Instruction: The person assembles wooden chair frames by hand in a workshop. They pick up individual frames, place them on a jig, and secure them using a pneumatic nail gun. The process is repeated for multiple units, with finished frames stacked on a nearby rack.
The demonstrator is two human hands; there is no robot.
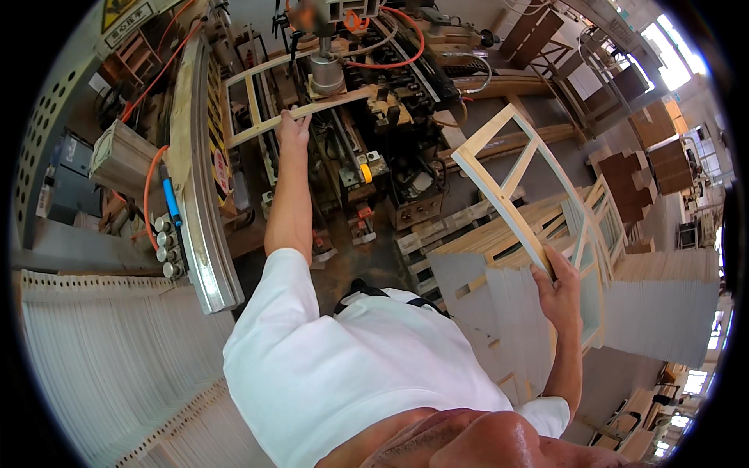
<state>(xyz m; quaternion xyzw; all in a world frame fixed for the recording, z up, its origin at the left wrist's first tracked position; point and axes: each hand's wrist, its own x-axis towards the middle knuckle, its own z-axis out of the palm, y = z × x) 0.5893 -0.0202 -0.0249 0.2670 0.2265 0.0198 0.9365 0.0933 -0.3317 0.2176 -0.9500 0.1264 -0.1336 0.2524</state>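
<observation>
My left hand (294, 127) reaches forward into the machine, its fingers closed on the near rail of a pale wooden frame (269, 123). That frame lies across the machine bed, with a metal press cylinder (325, 76) just beyond the rail, right of my hand. Out to the right, my right hand (559, 292) grips the lower part of a second wooden frame (500, 200), thumb along its edge. This one has crosspieces and is held tilted up, its far end raised. Its lower part overlaps other frames, so I cannot tell where it ends.
A long metal rail (204, 265) runs along the left side, with a blue air gun (171, 201) on an orange hose beside it. White panels (101, 343) are stacked at lower left. More panels (659, 304) stand at right, near a wooden pallet (421, 246).
</observation>
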